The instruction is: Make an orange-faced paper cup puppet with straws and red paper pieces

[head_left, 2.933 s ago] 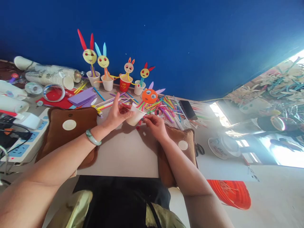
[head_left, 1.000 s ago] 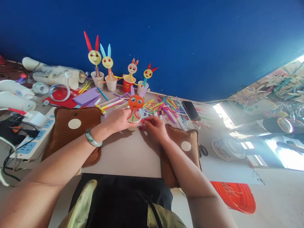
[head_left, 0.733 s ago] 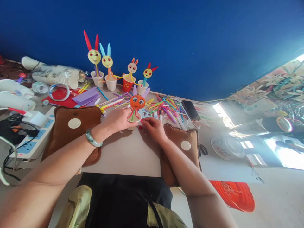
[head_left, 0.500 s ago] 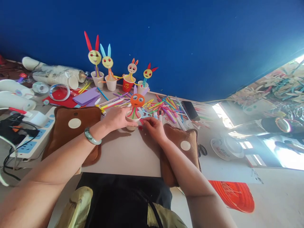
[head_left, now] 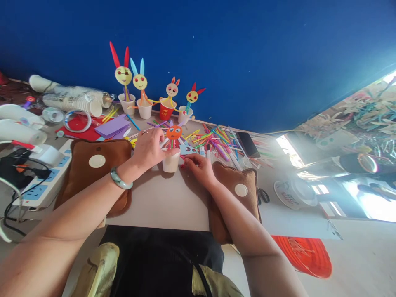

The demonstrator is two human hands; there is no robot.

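Main risk, by judgement: denting or tipping the light paper cup (head_left: 171, 163) through too hard a squeeze from the left hand (head_left: 150, 146), as gripped only near the rim. Also possible: bumping the orange head (head_left: 174, 133) askew with the left knuckles, being so close. Could lose the small pink-red piece (head_left: 183, 157) from the right hand (head_left: 200, 168), given so little to pinch; easily confused, if dropped, with the red scraps (head_left: 182, 166) just below. Less likely: scattering the coloured sticks (head_left: 213, 142) or shifting the blue-and-white sheet (head_left: 188, 149) by reaching too far past the cup.

Left fingers: narrow gap, closed on the cup near the rim, thumb across the near side, rest partly hidden. Right fingers: pinched together beside the cup, apparently on the pink-red piece; too small to identify. Cannot tell if touching the cup wall.

Cup location: between the 2 hands, roughly upright, in front of 4 cup figures (head_left: 144, 109). Apparently on the surface (head_left: 170, 206), between 2 brown cushions (head_left: 83, 177).
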